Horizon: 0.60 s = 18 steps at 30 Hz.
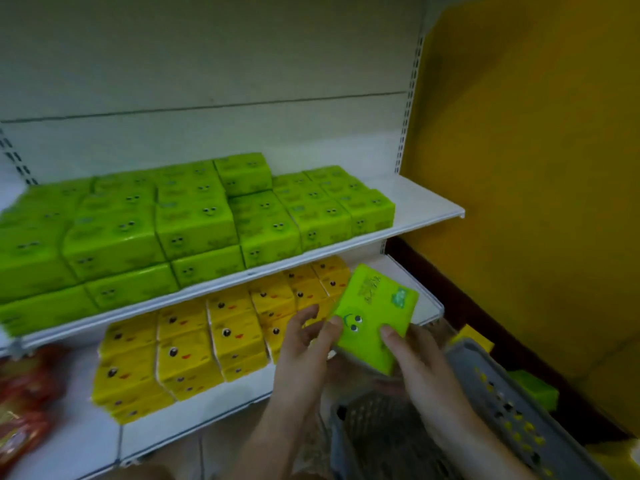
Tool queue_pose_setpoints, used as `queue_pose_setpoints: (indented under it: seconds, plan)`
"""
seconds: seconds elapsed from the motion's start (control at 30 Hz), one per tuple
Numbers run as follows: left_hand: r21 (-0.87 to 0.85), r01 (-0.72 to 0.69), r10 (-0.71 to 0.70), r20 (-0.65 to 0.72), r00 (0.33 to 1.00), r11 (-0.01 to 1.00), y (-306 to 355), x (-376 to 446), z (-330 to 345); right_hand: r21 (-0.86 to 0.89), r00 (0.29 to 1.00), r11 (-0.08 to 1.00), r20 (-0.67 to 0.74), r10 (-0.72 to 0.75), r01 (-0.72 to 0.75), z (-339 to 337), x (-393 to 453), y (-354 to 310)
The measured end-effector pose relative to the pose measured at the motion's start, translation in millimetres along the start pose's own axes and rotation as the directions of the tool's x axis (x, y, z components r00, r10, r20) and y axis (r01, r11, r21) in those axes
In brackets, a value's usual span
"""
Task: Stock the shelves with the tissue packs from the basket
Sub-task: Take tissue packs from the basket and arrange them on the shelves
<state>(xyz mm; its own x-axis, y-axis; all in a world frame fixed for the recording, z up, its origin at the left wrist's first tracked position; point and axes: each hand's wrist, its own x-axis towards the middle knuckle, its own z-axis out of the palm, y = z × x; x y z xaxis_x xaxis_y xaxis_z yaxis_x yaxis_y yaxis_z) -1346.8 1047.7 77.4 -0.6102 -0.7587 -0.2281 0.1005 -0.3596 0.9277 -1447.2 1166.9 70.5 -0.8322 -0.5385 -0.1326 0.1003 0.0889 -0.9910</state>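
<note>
While both hands pinch the green tissue pack [372, 317] at lower right, left hand [304, 344] and right hand [415, 358] hide its lower edges. Its dark printed writing is unreadable. Below it, the grey basket [502, 393] is cut off by the frame's bottom edge.

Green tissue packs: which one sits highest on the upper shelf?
The single green pack at the back, right of centre. It rests alone atop the stack, one layer above every other pack on the upper shelf.

Low right of the frame, both hands, left hand [304, 344] and right hand [415, 358], hold a green tissue pack [374, 317] above the grey basket [502, 386]; green packs [194, 220] fill the upper shelf [426, 206].
</note>
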Motion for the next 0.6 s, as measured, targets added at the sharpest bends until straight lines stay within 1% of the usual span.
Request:
queue_pose_setpoints:
  seconds: [0.03,0.1,0.17,0.2,0.23,0.27,0.37,0.43,0.5,0.53,0.57,0.6]
  plan:
    - [0.002,0.001,-0.001,0.024,1.000,1.000,8.0,-0.6,-2.9,-0.004,1.000,1.000,0.012,-0.027,0.027,9.3,3.0,-14.1]
    - [0.061,-0.006,0.001,0.082,0.997,0.998,28.7,0.4,-11.3,-0.060,0.993,0.992,0.038,-0.109,0.111,18.2,12.4,-45.3]
    - [0.123,-0.027,0.013,0.116,0.993,0.992,56.7,4.8,-20.4,-0.114,0.975,0.975,0.140,-0.173,0.189,23.9,23.2,-77.0]
    - [0.133,-0.045,0.031,0.107,0.994,0.990,70.0,8.8,-25.4,-0.127,0.959,0.967,0.206,-0.193,0.221,28.6,27.5,-92.7]
    - [0.130,-0.063,0.051,0.088,0.995,0.989,83.0,13.2,-29.1,-0.140,0.947,0.960,0.251,-0.202,0.242,34.3,33.0,-104.1]
    - [0.113,-0.080,0.073,0.063,0.995,0.990,95.2,18.1,-31.9,-0.142,0.939,0.955,0.265,-0.218,0.262,41.9,38.1,-115.4]
    - [0.035,-0.147,0.148,-0.041,0.988,0.989,128.5,30.3,-30.1,-0.173,0.936,0.927,0.179,-0.304,0.334,68.5,54.3,-141.3]
    - [-0.026,-0.171,0.166,-0.124,0.978,0.985,145.4,37.9,-25.7,-0.154,0.946,0.941,0.171,-0.275,0.301,87.7,62.2,-146.8]
    - [-0.019,-0.161,0.156,-0.163,0.974,0.987,158.1,47.4,-21.8,-0.045,0.961,0.973,0.172,-0.217,0.228,107.9,67.3,-146.2]
    - [0.085,-0.152,0.165,-0.176,0.970,0.985,164.8,51.2,-20.5,0.010,0.968,0.978,0.141,-0.209,0.210,116.7,70.8,-147.7]
    - [0.306,-0.150,0.207,-0.166,0.964,0.940,172.7,54.0,-20.7,0.041,0.971,0.975,0.087,-0.221,0.219,124.6,76.4,-151.4]
    - [0.569,-0.144,0.273,-0.147,0.951,0.809,179.9,57.9,-23.9,0.033,0.971,0.971,0.027,-0.238,0.237,131.6,85.1,-156.8]
